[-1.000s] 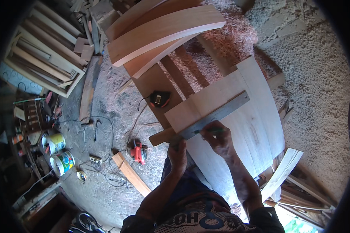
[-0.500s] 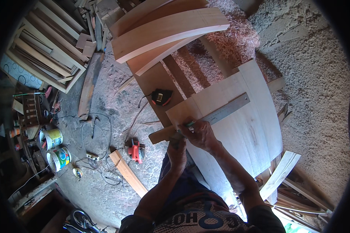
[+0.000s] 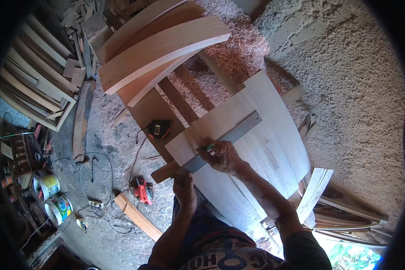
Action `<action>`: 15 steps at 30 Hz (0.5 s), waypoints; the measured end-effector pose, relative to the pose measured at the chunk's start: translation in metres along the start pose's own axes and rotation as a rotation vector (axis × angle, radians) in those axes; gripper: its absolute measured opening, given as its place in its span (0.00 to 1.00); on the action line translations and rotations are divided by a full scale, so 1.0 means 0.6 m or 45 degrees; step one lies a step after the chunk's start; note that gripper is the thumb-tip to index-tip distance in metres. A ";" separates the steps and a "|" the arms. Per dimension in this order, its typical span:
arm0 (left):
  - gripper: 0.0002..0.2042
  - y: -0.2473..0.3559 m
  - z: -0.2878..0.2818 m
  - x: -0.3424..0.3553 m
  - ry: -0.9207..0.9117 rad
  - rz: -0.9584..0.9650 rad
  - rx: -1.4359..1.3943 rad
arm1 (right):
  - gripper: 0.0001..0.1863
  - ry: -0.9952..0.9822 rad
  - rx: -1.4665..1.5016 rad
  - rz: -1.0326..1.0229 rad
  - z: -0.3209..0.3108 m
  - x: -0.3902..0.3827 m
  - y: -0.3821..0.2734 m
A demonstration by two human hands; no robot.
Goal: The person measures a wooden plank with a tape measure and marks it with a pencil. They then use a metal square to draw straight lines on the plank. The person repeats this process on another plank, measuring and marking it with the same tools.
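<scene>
A wide pale wooden panel [image 3: 256,157] lies in front of me, made of several boards with one curved outer edge. Across it rests a try square, its metal blade [image 3: 238,131] flat on the wood and its wooden stock [image 3: 164,171] at the panel's near left edge. My left hand [image 3: 185,192] grips the square where stock and blade meet, thumb on top. My right hand [image 3: 225,157] is closed around a small green marking tool, probably a pencil [image 3: 209,147], with its tip down by the blade's far edge. The fingers partly hide the tool.
Curved wooden pieces [image 3: 166,51] are stacked beyond the panel. A black tape measure [image 3: 159,129] lies on a board left of it. On the floor are a red power tool [image 3: 142,191], cables, a wooden strip [image 3: 137,218] and paint buckets [image 3: 58,209]. Shavings heap behind.
The view has shifted, so the scene sits further left. My right hand has moved along the blade, away from the panel's left edge. My left hand still grips the square.
</scene>
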State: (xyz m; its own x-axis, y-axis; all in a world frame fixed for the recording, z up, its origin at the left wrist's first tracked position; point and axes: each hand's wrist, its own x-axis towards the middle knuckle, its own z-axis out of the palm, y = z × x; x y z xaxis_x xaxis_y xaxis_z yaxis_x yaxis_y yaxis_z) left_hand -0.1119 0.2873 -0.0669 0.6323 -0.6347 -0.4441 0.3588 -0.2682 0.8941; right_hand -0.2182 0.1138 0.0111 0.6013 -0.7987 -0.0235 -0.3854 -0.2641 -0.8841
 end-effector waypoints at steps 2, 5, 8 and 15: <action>0.15 -0.006 0.001 0.000 0.013 0.002 -0.033 | 0.03 0.011 0.050 -0.037 -0.030 0.001 0.012; 0.15 0.012 0.009 -0.004 0.015 0.000 -0.069 | 0.08 0.068 0.138 -0.110 -0.060 0.003 0.027; 0.15 0.012 0.006 -0.004 0.021 0.002 -0.037 | 0.07 0.091 0.152 -0.139 -0.088 0.008 0.037; 0.17 0.003 0.000 -0.002 -0.006 -0.021 -0.048 | 0.09 0.166 0.136 -0.132 -0.148 0.017 0.086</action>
State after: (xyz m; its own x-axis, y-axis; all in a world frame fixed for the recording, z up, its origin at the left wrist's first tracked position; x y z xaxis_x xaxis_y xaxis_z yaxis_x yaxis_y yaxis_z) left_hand -0.1119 0.2878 -0.0650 0.6226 -0.6340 -0.4588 0.3952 -0.2513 0.8836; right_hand -0.2941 0.0437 0.0066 0.5356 -0.8352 0.1249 -0.2453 -0.2954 -0.9234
